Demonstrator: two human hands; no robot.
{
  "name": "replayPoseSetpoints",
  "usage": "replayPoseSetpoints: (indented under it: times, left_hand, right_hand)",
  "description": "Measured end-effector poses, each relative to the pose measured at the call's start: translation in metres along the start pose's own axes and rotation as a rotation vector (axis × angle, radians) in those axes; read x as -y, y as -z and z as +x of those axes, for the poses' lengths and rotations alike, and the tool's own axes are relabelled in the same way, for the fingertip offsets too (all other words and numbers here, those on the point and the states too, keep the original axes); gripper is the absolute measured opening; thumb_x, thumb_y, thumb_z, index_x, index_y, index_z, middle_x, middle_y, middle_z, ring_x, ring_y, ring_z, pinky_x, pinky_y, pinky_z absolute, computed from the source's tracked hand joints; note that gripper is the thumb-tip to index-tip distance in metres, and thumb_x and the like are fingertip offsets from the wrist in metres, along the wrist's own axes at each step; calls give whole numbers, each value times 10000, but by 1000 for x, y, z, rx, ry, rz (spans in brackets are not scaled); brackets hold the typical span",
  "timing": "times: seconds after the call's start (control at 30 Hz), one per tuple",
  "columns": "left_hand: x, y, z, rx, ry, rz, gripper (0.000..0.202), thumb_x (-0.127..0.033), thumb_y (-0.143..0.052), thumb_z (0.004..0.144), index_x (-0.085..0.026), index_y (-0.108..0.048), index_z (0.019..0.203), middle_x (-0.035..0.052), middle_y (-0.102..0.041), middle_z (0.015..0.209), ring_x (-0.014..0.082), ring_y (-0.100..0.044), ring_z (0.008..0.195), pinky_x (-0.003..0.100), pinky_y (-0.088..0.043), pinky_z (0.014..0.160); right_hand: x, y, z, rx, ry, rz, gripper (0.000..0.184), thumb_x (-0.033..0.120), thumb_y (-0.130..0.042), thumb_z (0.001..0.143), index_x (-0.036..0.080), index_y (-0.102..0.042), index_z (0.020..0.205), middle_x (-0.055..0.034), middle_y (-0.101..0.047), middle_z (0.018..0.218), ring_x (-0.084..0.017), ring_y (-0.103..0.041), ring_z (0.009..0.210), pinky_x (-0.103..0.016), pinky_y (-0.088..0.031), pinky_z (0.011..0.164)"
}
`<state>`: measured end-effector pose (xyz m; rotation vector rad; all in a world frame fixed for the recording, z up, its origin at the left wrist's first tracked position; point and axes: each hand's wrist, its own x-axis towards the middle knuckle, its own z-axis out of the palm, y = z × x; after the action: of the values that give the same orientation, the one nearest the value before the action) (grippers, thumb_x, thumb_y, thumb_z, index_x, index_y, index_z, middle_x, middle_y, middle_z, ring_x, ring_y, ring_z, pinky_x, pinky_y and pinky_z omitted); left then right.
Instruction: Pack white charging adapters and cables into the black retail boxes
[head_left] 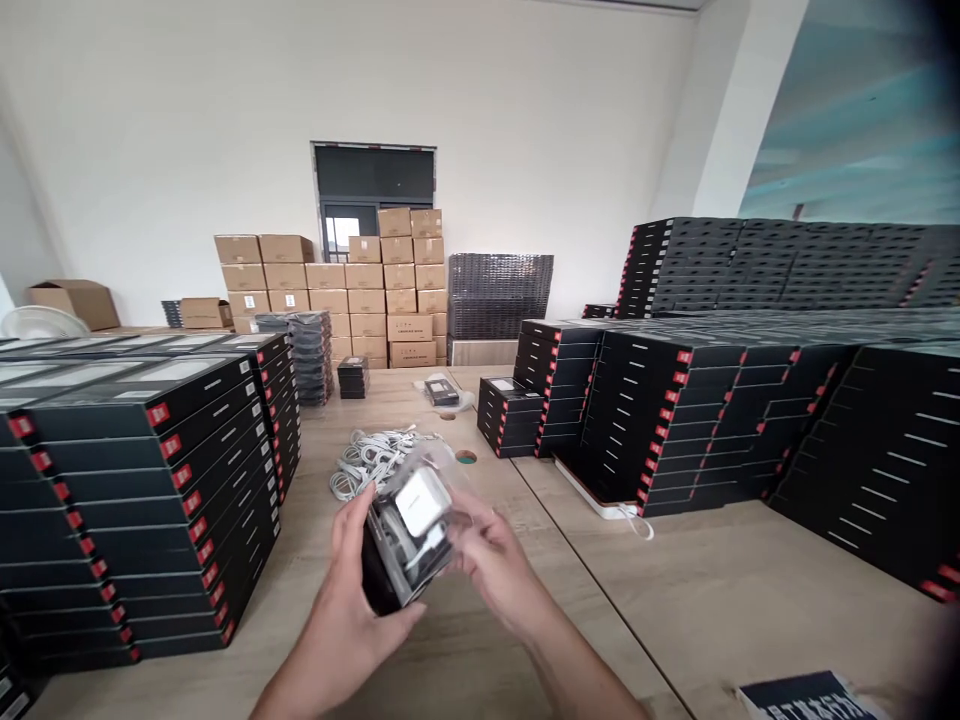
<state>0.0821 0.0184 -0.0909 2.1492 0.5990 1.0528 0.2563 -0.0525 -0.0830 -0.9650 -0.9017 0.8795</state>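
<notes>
My left hand (349, 610) wraps around a small black box (386, 565), tilted above the table. A white square device (421, 502) shows at the box's open face, with a white cable and plug (426, 548) below it. Clear plastic (454, 485) spreads around the device's top and right side. At the right edge of the box, the fingers of my right hand (487, 555) are closed on this plastic, slightly blurred. Just behind the box lies a heap of white cables (375, 458) on the wooden table (480, 640).
Tall stacks of black boxes with red tabs stand on the left (217, 480) and right (645, 420). A white-edged tray (600, 500) sits by the right stack. Farther back are a plastic-wrapped item (441, 390), small black boxes (353, 378) and brown cartons (367, 300). A printed sheet (810, 695) lies front right.
</notes>
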Motion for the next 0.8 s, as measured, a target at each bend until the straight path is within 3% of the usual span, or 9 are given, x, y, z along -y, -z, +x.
replayPoseSetpoints:
  times: [0.13, 0.27, 0.37, 0.5, 0.57, 0.67, 0.8]
  left_hand:
    - [4, -13, -3, 23, 32, -173, 1136, -227, -716, 730, -297, 113, 1503, 149, -145, 1580, 332, -230, 1453, 535, -231, 1174]
    - [5, -7, -2, 22, -20, -306, 1009, -278, -640, 826, -316, 110, 1500, 128, -169, 1587, 305, -261, 1447, 509, -273, 1164]
    - [3, -2, 2, 3, -29, -346, 849, -274, -590, 868, -333, -13, 1488, 109, -182, 1590, 269, -310, 1428, 465, -320, 1152]
    - [9, -7, 6, -134, -12, -369, 571, -298, -585, 879, -292, -262, 1350, 130, -375, 1480, 243, -473, 1321, 423, -428, 1080]
    - [15, -9, 7, -212, -16, -372, 389, -312, -575, 885, -275, -377, 1218, 125, -414, 1442, 235, -514, 1282, 408, -466, 1039]
    - [21, -6, 8, -214, -47, -264, 177, -326, -559, 889, -246, -528, 1044, 115, -462, 1411, 251, -486, 1310, 404, -467, 1032]
    - [22, 0, 8, -170, -66, -149, 139, -322, -543, 894, -231, -632, 949, 108, -542, 1374, 265, -472, 1323, 428, -409, 1082]
  right_hand:
    - [16, 2, 4, -192, 252, -301, 272, 474, -650, 831, 233, -761, 893, -49, -725, 859, -228, -628, 806, -338, -510, 739]
    - [25, -4, 0, -168, 311, -448, 293, 484, -592, 870, 247, -764, 871, -53, -739, 902, -256, -634, 902, -355, -481, 840]
    - [23, -10, -5, -142, 295, -447, 283, 458, -566, 897, 258, -740, 996, -55, -733, 998, -252, -637, 939, -359, -482, 873]
    - [14, -10, -8, -163, 327, -318, 320, 369, -650, 856, 286, -634, 1165, -49, -707, 1084, -234, -650, 973, -365, -486, 918]
    - [9, -7, -8, -126, 361, -353, 272, 309, -713, 799, 280, -661, 1065, -47, -701, 1072, -238, -649, 985, -358, -495, 908]
    - [8, -3, -7, -91, 417, -520, 82, 256, -726, 771, 257, -720, 852, -62, -702, 1039, -262, -630, 1040, -371, -479, 934]
    - [14, -5, -8, -109, 466, -569, 45, 234, -704, 788, 256, -742, 791, -81, -690, 1170, -281, -621, 1103, -400, -444, 985]
